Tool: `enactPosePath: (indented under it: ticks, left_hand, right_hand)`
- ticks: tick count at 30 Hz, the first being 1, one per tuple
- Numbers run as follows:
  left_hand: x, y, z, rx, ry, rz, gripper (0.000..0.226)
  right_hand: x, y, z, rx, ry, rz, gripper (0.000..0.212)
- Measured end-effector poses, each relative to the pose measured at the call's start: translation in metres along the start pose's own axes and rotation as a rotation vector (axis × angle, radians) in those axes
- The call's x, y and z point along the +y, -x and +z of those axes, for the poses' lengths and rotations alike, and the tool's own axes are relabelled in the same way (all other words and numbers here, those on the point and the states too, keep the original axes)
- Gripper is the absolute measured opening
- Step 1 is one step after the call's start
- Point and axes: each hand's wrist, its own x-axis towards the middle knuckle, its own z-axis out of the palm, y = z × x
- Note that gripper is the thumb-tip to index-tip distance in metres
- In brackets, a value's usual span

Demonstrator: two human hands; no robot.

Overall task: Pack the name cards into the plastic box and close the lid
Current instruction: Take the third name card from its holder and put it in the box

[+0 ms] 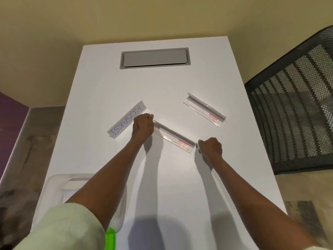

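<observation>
"KOSAKSI" handwritten on the left name card (127, 121); red labels on the other cards unreadable.

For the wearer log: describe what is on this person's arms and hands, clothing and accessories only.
The left arm has a pale green sleeve of soft fabric pushed up near the elbow, leaving the forearm bare. The right arm is bare as far as the frame shows; no sleeve is visible on it. Neither the left hand nor the right hand shows gloves, a watch, a bracelet or rings.
</observation>
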Motion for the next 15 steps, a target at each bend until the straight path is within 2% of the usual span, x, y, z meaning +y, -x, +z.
enactPosePath:
  ticks: [5, 9, 15]
  left_hand:
    - [0.003, -0.017, 0.008, -0.004, -0.004, -0.093, 0.032]
    - [0.003, -0.023, 0.010, -0.017, -0.004, -0.132, 0.033]
    - [0.000, -0.026, 0.012, -0.064, 0.064, -0.194, 0.031]
  right_hand:
    - [-0.004, -0.005, 0.002, -0.024, 0.009, 0.023, 0.019]
    - [-0.005, -0.010, 0.002, -0.014, 0.044, 0.009, 0.026]
    - [-0.007, -0.013, 0.002, -0.043, 0.024, -0.009, 0.022]
